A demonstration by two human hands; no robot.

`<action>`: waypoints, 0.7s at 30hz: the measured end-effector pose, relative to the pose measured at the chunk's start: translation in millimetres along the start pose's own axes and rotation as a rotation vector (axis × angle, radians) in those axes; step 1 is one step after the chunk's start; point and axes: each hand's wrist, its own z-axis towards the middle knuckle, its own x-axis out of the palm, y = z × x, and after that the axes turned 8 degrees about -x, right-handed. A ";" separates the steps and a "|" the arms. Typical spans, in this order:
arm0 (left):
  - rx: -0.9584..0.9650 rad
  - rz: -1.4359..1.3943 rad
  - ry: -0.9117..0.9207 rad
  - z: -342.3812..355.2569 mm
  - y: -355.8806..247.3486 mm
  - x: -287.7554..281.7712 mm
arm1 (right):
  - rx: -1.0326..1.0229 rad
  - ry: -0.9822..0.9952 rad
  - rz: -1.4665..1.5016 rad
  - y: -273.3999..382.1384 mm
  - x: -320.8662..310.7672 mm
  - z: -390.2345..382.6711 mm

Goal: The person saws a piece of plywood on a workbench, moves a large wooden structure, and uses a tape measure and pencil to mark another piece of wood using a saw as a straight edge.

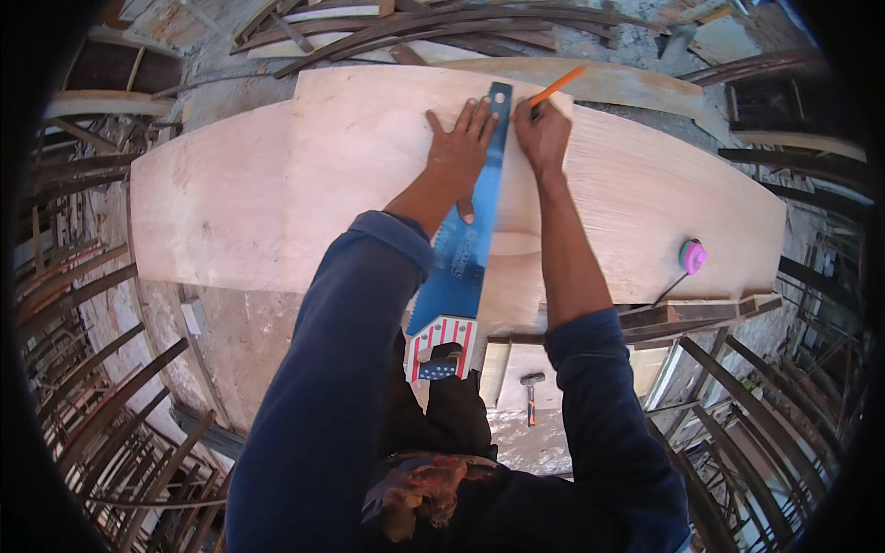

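A handsaw (466,256) with a blue blade lies across a pale plywood sheet (369,138). Its handle (442,348), red-and-white striped with a dark blue starred part, reaches past the near edge toward my body. My left hand (458,147) is open, fingers spread, pressing flat on the sheet and on the toothed side of the blade near its far end. Closed around an orange pencil (559,83), my right hand (542,136) rests by the blade's straight edge. The pencil's tip is hidden by my fingers.
A pink and teal tape measure (692,256) sits on the right of the wood, its strip hanging over the edge. Below the sheet lies a hammer (532,396) with an orange-and-black handle. Curved timber strips (433,28) are piled beyond; wooden racks (101,387) stand at both sides.
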 end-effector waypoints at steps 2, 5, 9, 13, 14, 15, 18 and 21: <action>0.029 -0.031 -0.039 1.4 -0.4 0.3 | -0.061 -0.057 -0.075 13.2 -23.7 -38.2; -0.009 -0.073 0.027 -10.6 16.8 17.6 | 0.017 -0.180 0.152 69.4 -63.7 -126.1; 0.046 -0.109 -0.043 -11.4 8.3 5.1 | 0.291 -0.064 0.065 101.3 -115.6 -274.6; 0.013 -0.074 -0.012 -14.3 3.6 0.3 | 0.663 0.041 0.126 149.6 -129.6 -365.4; -0.006 -0.039 0.012 -17.8 3.3 -1.0 | 0.811 0.086 0.183 159.3 -130.8 -375.9; -0.017 -0.031 -0.002 -22.4 2.8 -4.3 | 0.808 0.056 0.188 161.5 -128.1 -384.5; -0.059 -0.038 -0.134 -39.4 1.4 -2.9 | 0.827 0.184 0.380 146.4 -96.5 -417.9; -0.118 -0.114 -0.217 -50.9 -1.5 21.1 | 0.997 -0.077 0.995 110.3 -52.2 -455.3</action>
